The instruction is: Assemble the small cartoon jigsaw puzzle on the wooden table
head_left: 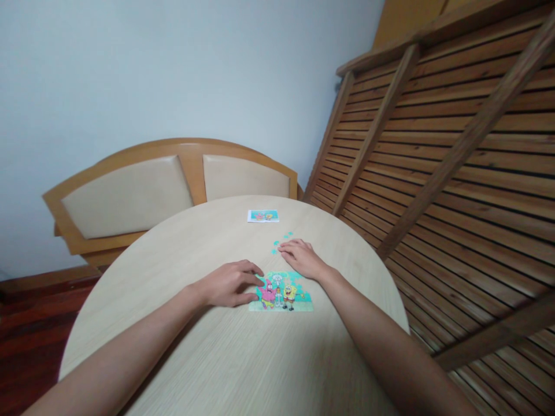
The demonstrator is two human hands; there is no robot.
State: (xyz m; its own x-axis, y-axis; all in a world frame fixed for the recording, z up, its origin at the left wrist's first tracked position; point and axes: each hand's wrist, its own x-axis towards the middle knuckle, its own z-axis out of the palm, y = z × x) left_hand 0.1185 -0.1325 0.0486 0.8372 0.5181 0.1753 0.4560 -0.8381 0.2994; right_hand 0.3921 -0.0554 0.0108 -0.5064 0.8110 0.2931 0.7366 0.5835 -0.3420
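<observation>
A jigsaw puzzle (278, 294) of cartoon characters on a turquoise ground lies flat on the table, mostly assembled, with gaps in its upper right part. At its left edge rests my left hand (234, 284), fingers apart, fingertips touching the border and holding nothing that I can see. My right hand (304, 260) reaches beyond the puzzle's top edge with its fingers stretched out. Its fingertips are beside a loose turquoise puzzle piece (274, 251). Several more loose pieces (288, 235) lie just past that hand.
A small picture sheet (264, 216) showing the same characters lies near the far side of the round wooden table (208, 358). Behind the table stands a bench with a padded back (130, 196). A slatted wooden frame (455, 162) leans close along the right.
</observation>
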